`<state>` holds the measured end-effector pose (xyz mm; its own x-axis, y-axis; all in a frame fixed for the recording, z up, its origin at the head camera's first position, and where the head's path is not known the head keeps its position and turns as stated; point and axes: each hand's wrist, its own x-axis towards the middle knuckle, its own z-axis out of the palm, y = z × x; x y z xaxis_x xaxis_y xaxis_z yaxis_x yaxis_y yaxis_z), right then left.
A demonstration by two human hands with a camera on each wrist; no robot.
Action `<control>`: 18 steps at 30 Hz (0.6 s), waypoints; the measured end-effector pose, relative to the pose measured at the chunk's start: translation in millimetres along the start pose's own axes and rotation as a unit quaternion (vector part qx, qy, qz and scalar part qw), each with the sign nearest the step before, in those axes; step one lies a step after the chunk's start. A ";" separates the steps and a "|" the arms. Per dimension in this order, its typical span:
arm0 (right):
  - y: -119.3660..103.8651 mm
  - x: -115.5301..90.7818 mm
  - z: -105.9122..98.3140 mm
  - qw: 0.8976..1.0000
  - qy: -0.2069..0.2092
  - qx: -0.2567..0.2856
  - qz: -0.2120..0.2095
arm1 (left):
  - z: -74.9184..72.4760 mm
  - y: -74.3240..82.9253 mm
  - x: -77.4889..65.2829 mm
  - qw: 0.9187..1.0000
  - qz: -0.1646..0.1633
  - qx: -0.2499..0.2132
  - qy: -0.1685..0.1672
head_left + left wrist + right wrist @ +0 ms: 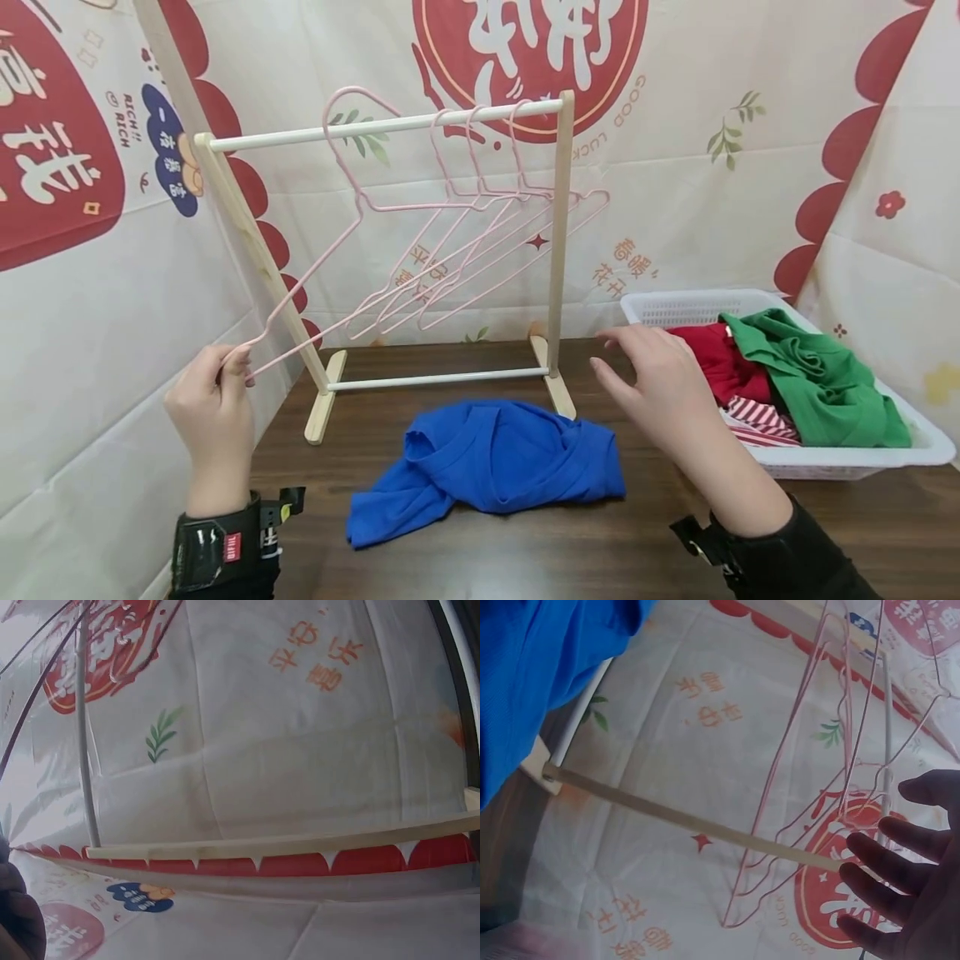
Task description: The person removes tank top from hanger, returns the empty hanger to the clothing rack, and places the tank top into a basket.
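Note:
My left hand [213, 400] pinches one lower corner of a pink wire hanger [318, 250], which is tilted in front of the drying rack. The hook of this hanger is at the white rail [277, 138]; whether it bears on the rail I cannot tell. In the left wrist view only part of the left hand [21, 911] shows, at the edge. My right hand [663, 387] is in the air beside the rack, fingers loosely spread in the right wrist view and holding nothing. Below, on the table, lies a crumpled blue garment [502, 458].
More pink hangers [517, 154] hang toward the rail's right end. The rack's wooden post [561, 242] stands left of the right hand. At the right, a white basket [885, 462] holds a green garment [825, 383], a red one [720, 358] and striped cloth [761, 417]. Printed cloth encloses the table.

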<state>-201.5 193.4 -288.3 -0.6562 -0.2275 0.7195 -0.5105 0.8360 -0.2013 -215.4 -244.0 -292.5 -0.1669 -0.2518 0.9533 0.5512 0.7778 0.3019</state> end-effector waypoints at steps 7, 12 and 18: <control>7.2 6.9 7.5 1.000 -0.007 0.006 -0.012 | -7.9 -19.9 -6.4 0.997 -0.045 -0.037 0.042; 10.6 9.6 13.4 1.000 -0.006 0.008 -0.025 | -15.1 -32.0 -10.6 0.993 -0.092 -0.041 0.060; 11.9 11.0 17.0 0.999 -0.005 0.010 -0.037 | -21.6 -44.3 -10.5 0.989 -0.129 -0.022 0.066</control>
<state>-224.3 192.3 -294.2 -0.6220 -0.2931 0.7261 -0.5690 0.8062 -0.1620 -220.4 -288.2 -316.1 -0.1998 -0.5133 0.8346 0.5397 0.6533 0.5310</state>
